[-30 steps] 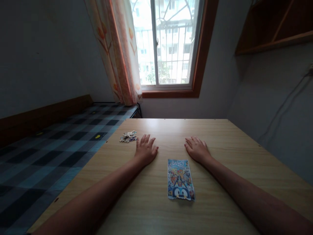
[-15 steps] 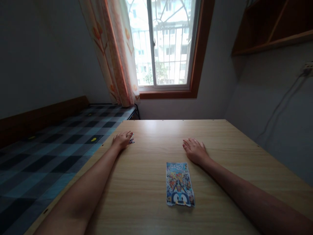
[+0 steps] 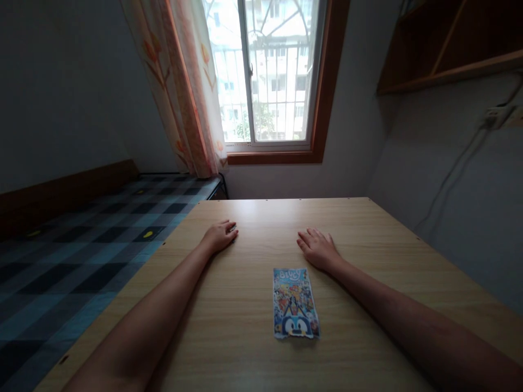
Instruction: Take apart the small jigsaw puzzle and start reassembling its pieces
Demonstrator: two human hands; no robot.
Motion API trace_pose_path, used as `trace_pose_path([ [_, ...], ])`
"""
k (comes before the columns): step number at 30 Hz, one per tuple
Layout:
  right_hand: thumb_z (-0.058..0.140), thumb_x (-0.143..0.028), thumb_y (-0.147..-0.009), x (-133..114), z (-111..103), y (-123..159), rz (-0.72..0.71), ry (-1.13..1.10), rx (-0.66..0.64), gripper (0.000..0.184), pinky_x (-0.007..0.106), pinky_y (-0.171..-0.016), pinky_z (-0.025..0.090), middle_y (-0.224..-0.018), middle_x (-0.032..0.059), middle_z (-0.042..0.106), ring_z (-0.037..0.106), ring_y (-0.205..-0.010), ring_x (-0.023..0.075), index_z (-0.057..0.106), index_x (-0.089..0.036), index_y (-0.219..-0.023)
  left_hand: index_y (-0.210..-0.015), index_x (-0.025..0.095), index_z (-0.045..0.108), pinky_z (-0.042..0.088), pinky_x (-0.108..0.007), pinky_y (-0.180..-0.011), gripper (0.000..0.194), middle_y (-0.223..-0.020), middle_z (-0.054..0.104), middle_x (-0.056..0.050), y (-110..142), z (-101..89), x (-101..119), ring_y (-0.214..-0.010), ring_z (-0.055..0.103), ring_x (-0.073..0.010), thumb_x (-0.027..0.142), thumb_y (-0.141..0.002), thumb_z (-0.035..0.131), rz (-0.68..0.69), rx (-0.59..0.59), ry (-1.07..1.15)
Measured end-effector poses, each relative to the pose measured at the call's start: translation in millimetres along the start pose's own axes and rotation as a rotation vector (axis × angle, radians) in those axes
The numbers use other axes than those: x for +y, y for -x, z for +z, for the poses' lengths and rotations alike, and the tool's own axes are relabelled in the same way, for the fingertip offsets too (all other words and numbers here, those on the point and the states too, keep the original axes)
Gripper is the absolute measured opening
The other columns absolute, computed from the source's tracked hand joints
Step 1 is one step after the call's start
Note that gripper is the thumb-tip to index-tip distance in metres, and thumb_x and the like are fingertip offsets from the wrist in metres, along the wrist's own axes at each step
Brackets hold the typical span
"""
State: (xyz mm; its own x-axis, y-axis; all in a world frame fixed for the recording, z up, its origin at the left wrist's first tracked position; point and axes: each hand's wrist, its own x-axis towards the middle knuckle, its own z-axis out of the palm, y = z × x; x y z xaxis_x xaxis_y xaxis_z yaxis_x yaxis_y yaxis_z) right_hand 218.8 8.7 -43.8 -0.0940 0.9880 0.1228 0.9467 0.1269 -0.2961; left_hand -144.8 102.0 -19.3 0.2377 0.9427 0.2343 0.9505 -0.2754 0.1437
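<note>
My left hand (image 3: pixel 220 237) lies palm down on the left part of the wooden table (image 3: pixel 229 326), its fingers loosely stretched out and slightly apart. Small colourful pieces (image 3: pixel 234 228) peek out by its fingertips, mostly covered by the hand and too small to name. Flat on the tabletop at the right rests my right hand (image 3: pixel 318 249), fingers extended, holding nothing. Nearer to me, between my forearms, is a Bluey packet (image 3: pixel 295 304) with a torn-looking lower edge and a printed blue dog face.
A bed with a checked cover (image 3: pixel 102 239) adjoins the table's left side. Behind the table are a window (image 3: pixel 278 81) and a flowered curtain (image 3: pixel 183 92). A wooden shelf (image 3: pixel 433 76) and a socket with a cord (image 3: pixel 490 117) are on the right wall.
My left hand has slid right across the table, and the small pieces at its fingertips have shifted with it. My right hand stays flat. The whole view has turned slightly right.
</note>
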Motion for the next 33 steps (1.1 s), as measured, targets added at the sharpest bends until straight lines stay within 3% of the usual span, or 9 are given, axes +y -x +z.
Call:
trace_pose_path([
  [6, 0.044, -0.062, -0.093, 8, -6, 2, -0.189, -0.132, -0.023, 0.065, 0.058, -0.116, 0.018, -0.157, 0.0104, 0.037, 0.025, -0.147, 0.0307, 0.040, -0.028, -0.149, -0.131, 0.023, 0.062, 0.037, -0.038, -0.109, 0.051, -0.137, 0.059, -0.009, -2, 14.5, 73, -0.128, 0.051, -0.0274, 0.050, -0.091, 0.043, 0.079, 0.003, -0.033],
  [12, 0.065, -0.063, -0.079, 8, -10, 12, -0.400, -0.201, -0.033, 0.098, 0.062, -0.116, 0.014, -0.161, 0.0132, 0.026, 0.017, -0.149, 0.0349, 0.018, -0.028, -0.157, -0.133, 0.021, 0.058, 0.034, -0.040, -0.110, 0.050, -0.138, 0.056, -0.012, 7, 25.4, 129, -0.129, 0.049, -0.0271, 0.049, -0.094, 0.041, 0.231, -0.007, -0.041],
  [21, 0.064, -0.064, -0.080, -13, -13, 47, -0.559, -0.181, -0.116, 0.100, 0.061, -0.118, 0.007, -0.163, 0.0117, 0.020, 0.009, -0.151, 0.0342, 0.012, -0.028, -0.158, -0.137, 0.018, 0.055, 0.032, -0.040, -0.112, 0.053, -0.144, 0.053, -0.012, 16, 24.3, 138, -0.134, 0.045, -0.0275, 0.048, -0.096, 0.038, 0.259, -0.023, -0.043],
  [27, 0.056, -0.058, -0.088, -16, -10, 51, -0.398, -0.253, -0.033, 0.086, 0.064, -0.116, 0.013, -0.160, 0.0112, 0.028, 0.013, -0.150, 0.0349, 0.015, -0.028, -0.158, -0.138, 0.015, 0.054, 0.030, -0.039, -0.114, 0.056, -0.144, 0.053, -0.013, 24, 23.4, 144, -0.135, 0.045, -0.0276, 0.048, -0.096, 0.038, 0.338, -0.016, -0.026],
  [33, 0.066, -0.061, -0.079, -17, -14, 53, -0.490, -0.227, -0.113, 0.098, 0.063, -0.118, 0.009, -0.161, 0.0116, 0.025, 0.011, -0.150, 0.0360, 0.018, -0.027, -0.157, -0.136, 0.015, 0.055, 0.032, -0.041, -0.113, 0.053, -0.143, 0.054, -0.013, 35, 24.0, 152, -0.133, 0.046, -0.0273, 0.045, -0.097, 0.037, 0.360, 0.005, -0.014],
])
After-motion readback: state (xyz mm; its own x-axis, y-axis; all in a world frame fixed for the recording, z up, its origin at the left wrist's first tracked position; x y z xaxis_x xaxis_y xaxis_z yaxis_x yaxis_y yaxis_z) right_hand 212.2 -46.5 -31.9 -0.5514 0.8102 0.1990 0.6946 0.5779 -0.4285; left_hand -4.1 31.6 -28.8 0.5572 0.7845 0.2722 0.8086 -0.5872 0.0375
